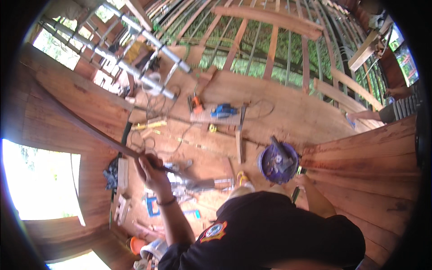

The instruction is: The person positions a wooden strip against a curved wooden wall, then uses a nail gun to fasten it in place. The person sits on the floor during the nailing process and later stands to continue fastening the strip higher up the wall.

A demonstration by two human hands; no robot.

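Note:
My left hand [156, 178] is raised and closed round a long, thin, dark wooden strip [96, 129]. The strip runs from the wooden wall at upper left down past my fingers. My right hand [306, 182] is low on the right, beside a purple bucket [260, 167] and against the plank wall [360, 164]. Its fingers look curled next to a narrow dark piece [295, 194], and whether they grip it is too small to make out. In the bucket lie several tools, among them one with a thick dark handle [280, 147].
On the plywood floor are an orange power tool [195, 104], a blue power tool [223, 110], a hammer [240, 139], a tape measure [212, 128] and loose cables. A metal ladder [148, 81] leans at upper left. Another person's hand [352, 116] reaches in from the right, near open framing.

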